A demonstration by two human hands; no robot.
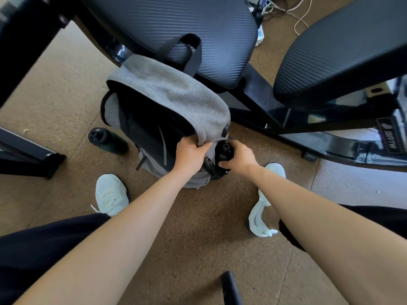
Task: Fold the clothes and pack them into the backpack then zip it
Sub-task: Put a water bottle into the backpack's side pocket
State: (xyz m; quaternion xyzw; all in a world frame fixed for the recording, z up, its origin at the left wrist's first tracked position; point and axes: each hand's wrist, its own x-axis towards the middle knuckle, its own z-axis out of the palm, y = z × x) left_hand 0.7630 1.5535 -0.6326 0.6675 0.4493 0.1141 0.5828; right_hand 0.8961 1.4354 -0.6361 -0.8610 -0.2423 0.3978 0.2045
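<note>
A grey and black backpack (pixel 167 100) stands on the brown floor, leaning against a black office chair. Its main compartment gapes open and looks dark inside; no clothes show. My left hand (pixel 191 151) grips the grey fabric edge at the backpack's near right corner. My right hand (pixel 239 157) is curled round a black bottle (pixel 224 153) that sits upright at the backpack's right side, seemingly in its side pocket.
A second dark bottle (pixel 108 140) lies on the floor left of the backpack. Two black mesh chairs (pixel 198 25) (pixel 343 51) stand behind it. My white shoes (pixel 111 194) (pixel 263 214) flank the backpack. Cables (pixel 293 12) lie at the back.
</note>
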